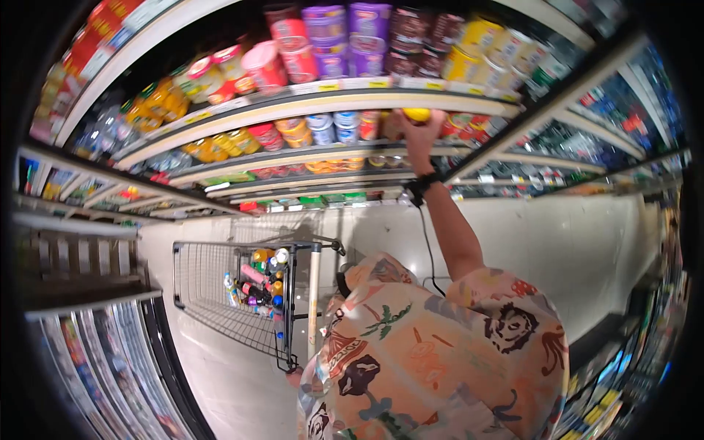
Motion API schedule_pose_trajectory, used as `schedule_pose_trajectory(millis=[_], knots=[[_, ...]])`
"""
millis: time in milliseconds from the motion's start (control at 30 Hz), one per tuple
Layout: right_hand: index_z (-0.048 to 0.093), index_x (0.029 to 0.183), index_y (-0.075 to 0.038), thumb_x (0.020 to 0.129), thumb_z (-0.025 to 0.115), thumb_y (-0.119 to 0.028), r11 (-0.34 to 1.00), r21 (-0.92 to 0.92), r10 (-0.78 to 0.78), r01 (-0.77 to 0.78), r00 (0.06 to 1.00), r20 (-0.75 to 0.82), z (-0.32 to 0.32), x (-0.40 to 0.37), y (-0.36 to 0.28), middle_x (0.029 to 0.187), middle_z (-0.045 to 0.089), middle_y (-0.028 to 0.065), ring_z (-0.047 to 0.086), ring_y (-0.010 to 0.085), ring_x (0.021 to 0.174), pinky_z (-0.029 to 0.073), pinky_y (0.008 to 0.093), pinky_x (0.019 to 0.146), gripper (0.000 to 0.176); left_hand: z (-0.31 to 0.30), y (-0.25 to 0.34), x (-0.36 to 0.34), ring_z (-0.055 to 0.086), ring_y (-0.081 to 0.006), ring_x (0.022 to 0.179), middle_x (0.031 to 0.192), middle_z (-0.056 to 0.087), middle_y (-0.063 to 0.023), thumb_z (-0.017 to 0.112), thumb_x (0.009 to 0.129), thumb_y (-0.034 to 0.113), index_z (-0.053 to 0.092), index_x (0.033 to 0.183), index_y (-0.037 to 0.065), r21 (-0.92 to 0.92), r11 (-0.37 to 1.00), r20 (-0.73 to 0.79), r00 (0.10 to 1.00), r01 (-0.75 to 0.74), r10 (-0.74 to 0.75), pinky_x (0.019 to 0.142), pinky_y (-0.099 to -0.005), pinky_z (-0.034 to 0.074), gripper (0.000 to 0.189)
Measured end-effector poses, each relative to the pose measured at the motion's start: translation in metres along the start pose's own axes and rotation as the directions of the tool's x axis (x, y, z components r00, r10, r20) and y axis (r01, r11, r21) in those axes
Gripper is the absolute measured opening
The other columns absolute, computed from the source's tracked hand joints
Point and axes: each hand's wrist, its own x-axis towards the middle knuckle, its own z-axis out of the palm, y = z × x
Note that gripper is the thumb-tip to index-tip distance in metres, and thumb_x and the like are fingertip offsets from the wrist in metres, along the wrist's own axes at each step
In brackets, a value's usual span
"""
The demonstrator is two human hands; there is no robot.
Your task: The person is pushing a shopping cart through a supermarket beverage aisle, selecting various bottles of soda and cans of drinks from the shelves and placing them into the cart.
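My right hand [422, 138] reaches up to the shelf, with its fingers closed round a small container with a round yellow top [417, 115]. The body of that container is hidden by my hand and the shelf edge. Cans with white and blue labels [321, 128] stand to the left of the hand, and red packages [462, 128] lie to its right. Only a small part of my left hand [294, 378] shows, low beside the shopping cart [220, 312]. Its fingers are hidden.
Bottles [257, 290] lie in the cart, whose pale handle [314, 286] is close to my body. Purple canisters [324, 40] stand on the shelf above. A black cord [427, 242] hangs by my right arm. More shelving [103, 359] is at lower left.
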Motion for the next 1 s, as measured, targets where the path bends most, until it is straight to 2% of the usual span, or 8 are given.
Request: schedule_pose_trajectory(millis=[33,67,333,433,533,667,900,1000], knots=[[0.054,0.109,-0.005,0.077,0.090,-0.014,0.995,-0.075,-0.067,0.063,0.996,-0.058,-0.006,-0.001,-0.016,0.098,0.052,0.0001,0.053,0.0110,0.079,0.048,0.0275,0.069,0.049,-0.003,-0.014,0.003,0.063,-0.0464,0.094,0.094,0.065,-0.0268,0.065,0.082,0.012,0.059,0.103,-0.007,-0.018,1.000,-0.006,1.000,-0.024,0.024,0.083,-0.0520,0.049,0.029],[0.055,0.110,-0.005,0.075,0.093,-0.020,0.919,0.283,0.257,-0.276,0.961,0.100,-0.009,-0.012,0.000,0.105,0.050,0.0017,0.052,0.0137,0.092,0.048,0.0316,0.081,0.054,-0.006,-0.028,0.003,0.063,-0.0464,0.094,0.094,0.065,-0.0269,0.065,0.082,0.012,0.059,0.103,-0.007,-0.045,0.998,-0.024,0.999,-0.046,0.045,0.083,-0.0520,0.049,0.029],[0.049,0.127,-0.002,0.078,0.087,-0.002,0.991,0.089,0.077,-0.099,0.973,0.217,-0.074,-0.075,-0.074,0.122,0.057,0.0110,0.063,0.0191,0.100,0.059,0.0342,0.086,0.061,-0.019,-0.012,-0.076,0.061,-0.0470,0.095,0.101,0.064,-0.0266,0.068,0.085,0.016,0.059,0.111,-0.004,-0.092,0.994,-0.203,0.978,-0.060,0.041,0.084,-0.0509,0.049,0.034],[0.046,0.129,-0.007,0.082,0.081,0.003,0.769,0.416,0.302,-0.485,0.850,0.432,-0.079,-0.120,-0.078,0.116,0.063,0.0100,0.067,0.0186,0.093,0.061,0.0305,0.076,0.059,-0.016,0.001,-0.086,0.062,-0.0480,0.096,0.099,0.066,-0.0267,0.065,0.088,0.014,0.059,0.110,-0.001,-0.163,0.984,-0.177,0.979,0.076,-0.105,0.082,-0.0530,0.050,0.028],[0.052,0.120,-0.010,0.092,0.075,-0.015,0.505,0.394,0.446,-0.768,0.623,0.643,-0.073,-0.159,-0.114,0.103,0.067,0.0084,0.068,0.0196,0.088,0.062,0.0333,0.074,0.037,-0.013,-0.001,-0.095,0.064,-0.0488,0.092,0.093,0.068,-0.0275,0.063,0.088,0.013,0.060,0.108,-0.002,-0.290,0.941,-0.086,0.974,0.177,-0.209,0.079,-0.0539,0.051,0.025],[0.060,0.112,-0.012,0.095,0.065,-0.044,-0.119,-0.143,0.240,-0.983,-0.169,0.956,-0.035,-0.205,-0.104,0.099,0.067,0.0110,0.067,0.0282,0.091,0.057,0.0529,0.093,0.036,-0.028,0.030,-0.111,0.066,-0.0478,0.090,0.089,0.069,-0.0278,0.063,0.087,0.012,0.060,0.106,-0.002,-0.281,0.927,-0.022,0.964,0.247,-0.264,0.079,-0.0526,0.052,0.024],[0.054,0.129,-0.008,0.096,0.065,-0.049,0.027,-0.653,-0.015,-0.757,-0.654,0.757,0.031,-0.298,-0.187,0.119,0.065,0.0189,0.068,0.0368,0.107,0.056,0.0584,0.094,0.054,-0.059,0.072,-0.126,0.068,-0.0432,0.095,0.097,0.069,-0.0267,0.070,0.084,0.016,0.058,0.119,-0.002,-0.177,0.897,0.009,0.912,0.406,-0.411,0.086,-0.0496,0.053,0.041],[0.051,0.133,-0.007,0.102,0.056,-0.047,0.075,-0.626,-0.225,-0.776,-0.625,0.748,0.037,-0.313,-0.232,0.116,0.067,0.0181,0.070,0.0351,0.102,0.060,0.0534,0.085,0.052,-0.069,0.090,-0.128,0.058,-0.0421,0.120,0.131,0.058,-0.0269,0.077,0.080,0.021,0.045,0.140,0.001,-0.180,0.950,-0.108,0.955,0.255,-0.276,0.102,-0.0475,0.047,0.071]])
